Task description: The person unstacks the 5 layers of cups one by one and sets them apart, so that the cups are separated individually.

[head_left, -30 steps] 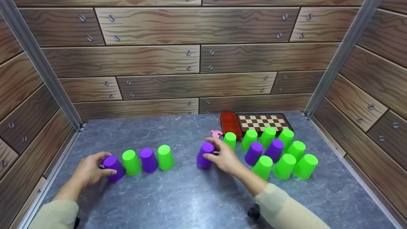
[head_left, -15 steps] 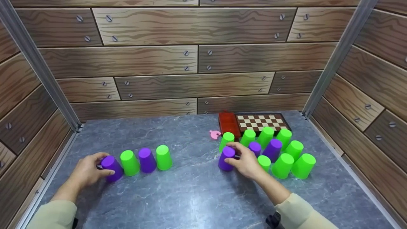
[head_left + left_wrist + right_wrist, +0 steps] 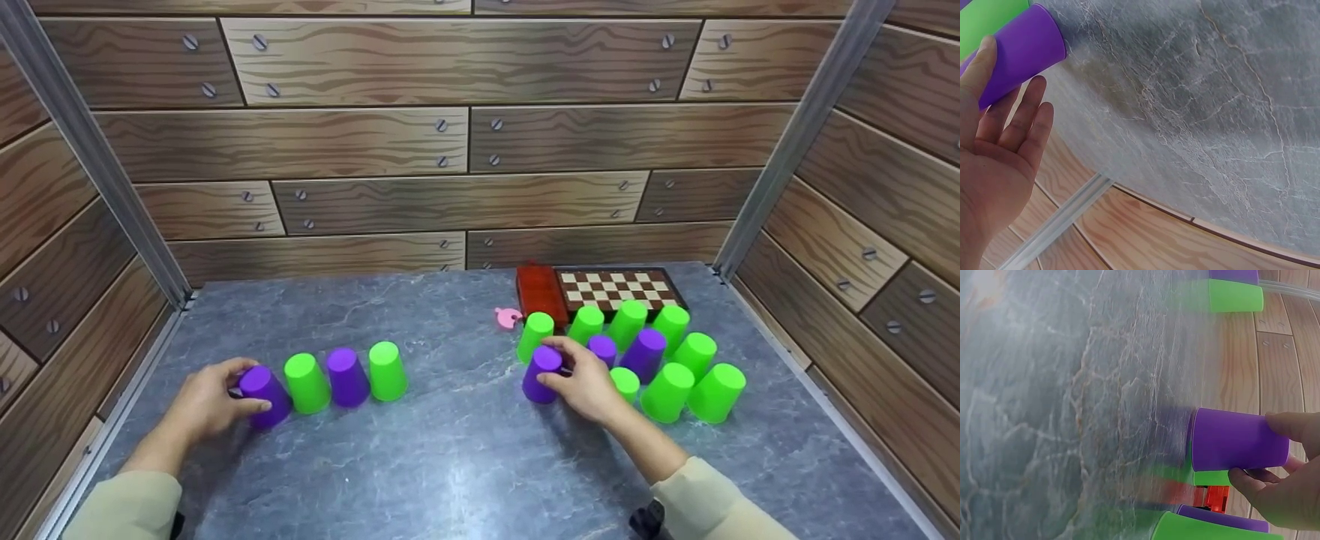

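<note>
A row of upside-down cups stands at the left: purple cup, green cup, purple cup, green cup. My left hand holds the leftmost purple cup between thumb and forefinger, while its other fingers lie relaxed. My right hand grips another purple cup standing on the table at the left edge of a cluster of green and purple cups. The right wrist view shows the right hand's fingers curled round this purple cup.
Behind the cluster lie a chessboard, a red box and a small pink object. The grey marble table is enclosed by wood-patterned walls on three sides, with metal posts in the corners.
My right hand has carried its purple cup to the right, from the table's middle to the edge of the cluster. The left hand and its cup have stayed put.
</note>
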{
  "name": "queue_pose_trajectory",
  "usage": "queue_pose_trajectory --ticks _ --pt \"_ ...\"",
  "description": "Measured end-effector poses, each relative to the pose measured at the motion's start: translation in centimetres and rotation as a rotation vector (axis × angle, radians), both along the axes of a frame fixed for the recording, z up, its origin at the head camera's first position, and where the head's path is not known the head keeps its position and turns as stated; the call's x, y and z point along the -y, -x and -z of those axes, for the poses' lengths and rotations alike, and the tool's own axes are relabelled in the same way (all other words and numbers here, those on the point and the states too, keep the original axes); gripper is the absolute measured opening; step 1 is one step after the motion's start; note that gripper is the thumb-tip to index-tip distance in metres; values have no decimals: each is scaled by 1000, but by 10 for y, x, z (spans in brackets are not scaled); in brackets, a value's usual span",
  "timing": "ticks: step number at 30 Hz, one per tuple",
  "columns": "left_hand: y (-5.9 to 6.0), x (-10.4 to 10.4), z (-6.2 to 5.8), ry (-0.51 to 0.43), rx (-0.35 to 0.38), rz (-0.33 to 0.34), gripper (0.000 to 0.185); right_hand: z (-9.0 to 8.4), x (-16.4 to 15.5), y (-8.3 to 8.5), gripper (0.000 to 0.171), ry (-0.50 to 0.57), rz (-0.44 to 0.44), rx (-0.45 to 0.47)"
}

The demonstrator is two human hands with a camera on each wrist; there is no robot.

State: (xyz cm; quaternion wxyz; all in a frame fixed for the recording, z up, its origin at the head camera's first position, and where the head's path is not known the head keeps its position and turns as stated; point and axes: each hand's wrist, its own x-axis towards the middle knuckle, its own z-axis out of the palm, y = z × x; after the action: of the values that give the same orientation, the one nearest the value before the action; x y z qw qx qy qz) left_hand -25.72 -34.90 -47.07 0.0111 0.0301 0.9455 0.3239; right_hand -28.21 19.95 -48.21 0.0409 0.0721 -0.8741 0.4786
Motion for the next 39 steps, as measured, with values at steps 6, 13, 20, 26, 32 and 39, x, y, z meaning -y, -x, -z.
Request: queue_pose_trajectory --ticks 6,13,20,26,32,39 --pt "-1 0 0 -7 3 -2 65 3 0 2 53 -14 7 -4" --pt "-1 -1 -1 2 -6 3 65 1 0 2 54 -19 19 -17" --pt "-1 -1 -1 -10 3 0 63 -20 5 -2 57 25 43 -85" --pt "-1 -1 -2 -11 -2 -3 61 -45 25 0 53 92 41 -206" --pt "0 0 -1 -8 -4 -8 62 -50 71 7 52 151 -85 -260" --pt "0 -1 -1 -8 -6 0 61 -40 133 19 53 147 -236 -176"
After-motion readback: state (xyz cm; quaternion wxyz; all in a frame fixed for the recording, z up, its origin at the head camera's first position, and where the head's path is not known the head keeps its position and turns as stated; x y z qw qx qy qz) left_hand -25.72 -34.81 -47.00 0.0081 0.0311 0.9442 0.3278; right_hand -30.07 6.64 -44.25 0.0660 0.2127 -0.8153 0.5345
